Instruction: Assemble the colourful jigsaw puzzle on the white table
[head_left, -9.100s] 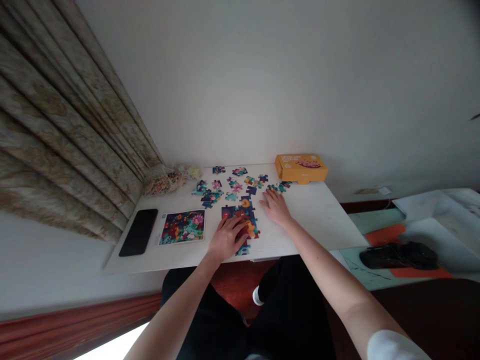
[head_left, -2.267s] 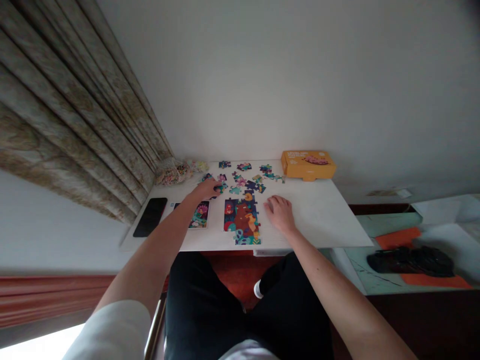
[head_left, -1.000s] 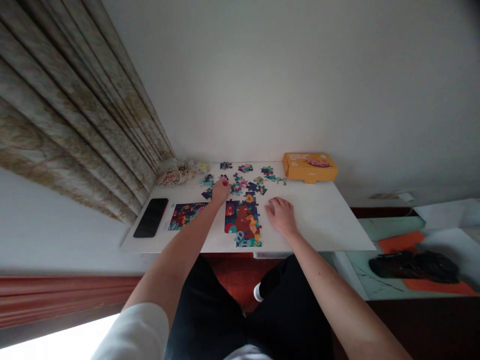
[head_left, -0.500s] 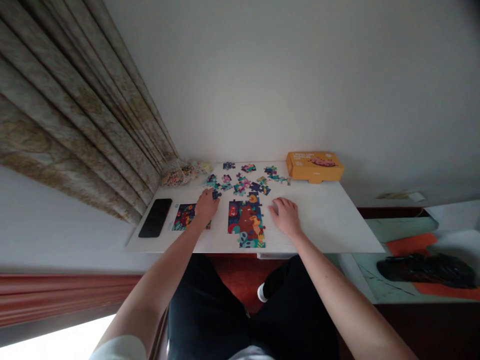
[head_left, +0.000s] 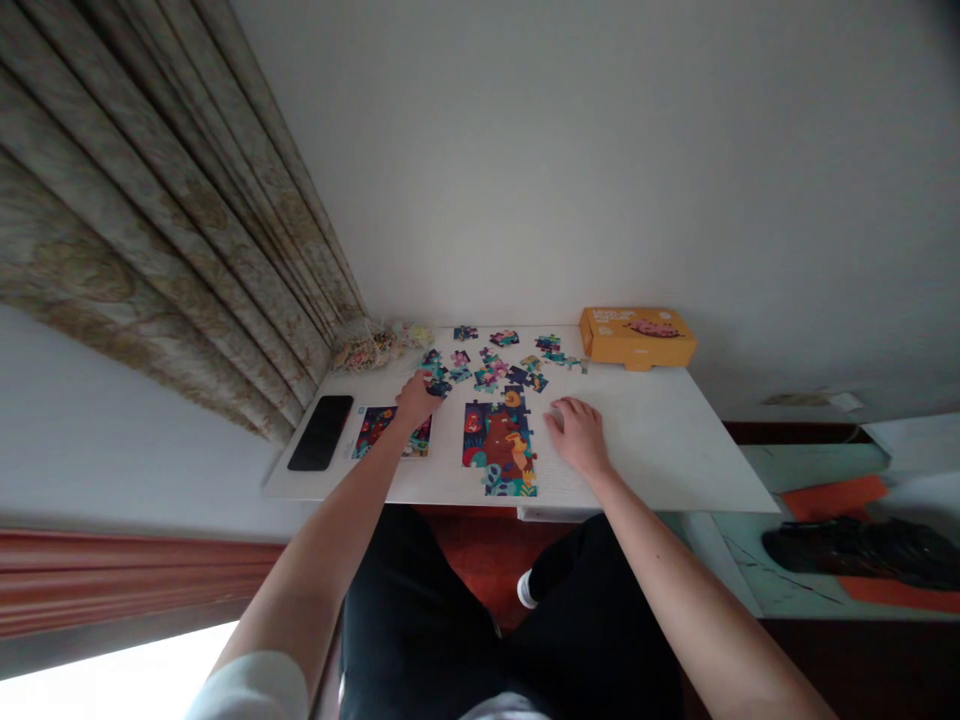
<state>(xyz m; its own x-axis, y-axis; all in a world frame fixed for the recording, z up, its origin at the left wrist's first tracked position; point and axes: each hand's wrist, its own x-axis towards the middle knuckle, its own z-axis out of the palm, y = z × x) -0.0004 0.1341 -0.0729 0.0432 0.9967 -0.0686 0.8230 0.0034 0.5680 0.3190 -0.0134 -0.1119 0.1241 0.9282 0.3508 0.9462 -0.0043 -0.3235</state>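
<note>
Sorting, apparently, loose puzzle pieces with bent left hand; cannot tell if gripping any. Resting right hand, loosely curled, seemingly empty, beside joined section. Probably needs edge-matching next.

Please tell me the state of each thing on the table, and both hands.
Joined puzzle: incomplete, flat.
Loose pieces: scattered, some touching.
Picture card: flat, partly covered.
Phone: flat, screen dark.
Yellow box: lying flat, front tab out.
Plastic bags: crumpled, contents unclear.
Left hand: at loose pieces, grip unclear.
Right hand: resting, fingers loosely bent.
</note>
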